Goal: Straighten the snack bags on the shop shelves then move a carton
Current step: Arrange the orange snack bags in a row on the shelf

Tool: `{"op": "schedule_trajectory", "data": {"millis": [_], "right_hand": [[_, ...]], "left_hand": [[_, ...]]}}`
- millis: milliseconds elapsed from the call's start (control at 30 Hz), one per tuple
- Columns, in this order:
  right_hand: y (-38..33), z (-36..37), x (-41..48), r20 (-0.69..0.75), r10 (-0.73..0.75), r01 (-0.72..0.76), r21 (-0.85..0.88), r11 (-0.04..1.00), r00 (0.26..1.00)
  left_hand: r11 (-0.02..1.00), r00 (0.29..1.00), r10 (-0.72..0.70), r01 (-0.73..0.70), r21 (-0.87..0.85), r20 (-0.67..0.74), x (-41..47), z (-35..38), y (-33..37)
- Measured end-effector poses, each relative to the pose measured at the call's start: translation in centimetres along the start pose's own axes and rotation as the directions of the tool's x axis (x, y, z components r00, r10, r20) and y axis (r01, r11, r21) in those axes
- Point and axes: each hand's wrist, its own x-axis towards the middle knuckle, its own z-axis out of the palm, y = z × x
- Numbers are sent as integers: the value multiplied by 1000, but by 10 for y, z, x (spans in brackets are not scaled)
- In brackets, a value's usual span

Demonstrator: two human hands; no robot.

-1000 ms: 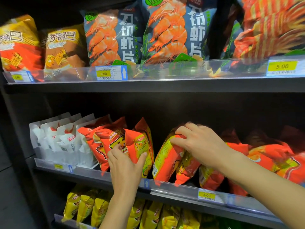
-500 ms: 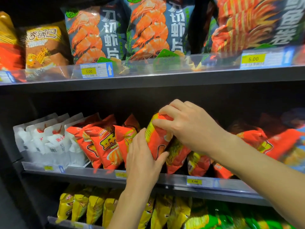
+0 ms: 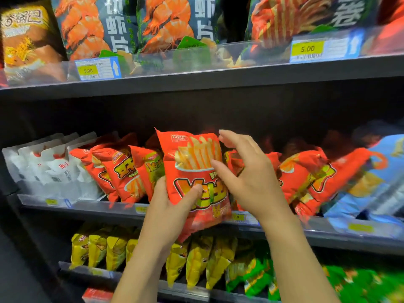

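A red fries snack bag stands upright, face out, in front of the middle shelf. My left hand grips its lower left side, thumb across the front. My right hand is at the bag's right edge with fingers spread and loosely curved, the thumb touching the front. More red snack bags lean in a row to the left and to the right of it. No carton is in view.
White bags fill the middle shelf's left end; a blue bag lies at its right. Prawn-cracker bags stand on the top shelf behind a clear rail with price tags. Yellow bags and green bags line the lower shelf.
The red bag was lifted out of the row and turned face out. My left hand took hold of its lower part; my right hand let go of its top and opened.
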Motion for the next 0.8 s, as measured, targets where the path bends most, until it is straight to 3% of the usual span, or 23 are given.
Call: {"op": "schedule_trajectory", "data": {"millis": [67, 167, 300, 400, 600, 667, 733, 800], "right_hand": [[6, 1, -21, -39, 188, -181, 138, 974, 981], [8, 3, -46, 97, 455, -461, 317, 829, 885], [15, 8, -71, 344, 568, -664, 405, 629, 748], [18, 13, -85, 466, 522, -700, 490, 520, 714], [19, 20, -102, 470, 558, -712, 597, 370, 684], [20, 20, -106, 481, 608, -723, 647, 240, 632], [21, 19, -108, 518, 644, -708, 705, 51, 562], [22, 16, -110, 579, 613, -681, 727, -90, 537]], "left_hand": [[993, 997, -63, 68, -97, 52, -7, 3, 2], [975, 985, -126, 144, -168, 114, -17, 7, 2], [968, 974, -174, 196, -155, 147, -30, 11, -1], [969, 963, -199, 221, -110, 181, -38, 12, -4], [958, 943, -270, 284, -48, 196, -40, 9, -5], [933, 940, -323, 335, -127, 110, -35, 8, -7], [918, 951, -293, 309, -249, 101, -34, 1, -10], [896, 960, -257, 279, -346, 107, -39, -6, -10]]}}
